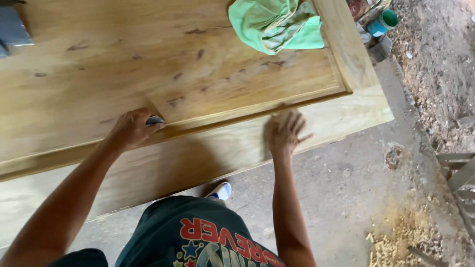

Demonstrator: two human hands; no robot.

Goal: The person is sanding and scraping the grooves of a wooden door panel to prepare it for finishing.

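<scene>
Packaging-wise, not much here: small teal-blue can (pixel 383 22) with green top, upper right, on ground just past corner of wooden panel (pixel 198 59), among blurry clutter. No labels readable as such, no signs, no screens.

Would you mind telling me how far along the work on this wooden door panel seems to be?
The recessed field of the wooden panel already looks smooth and evenly coloured. In hand: the left hand presses a small grey pad against the moulded groove, while the right hand lies flat on the frame. The lower rail looks paler, so it probably remains. A green cloth lies on the panel.
</scene>
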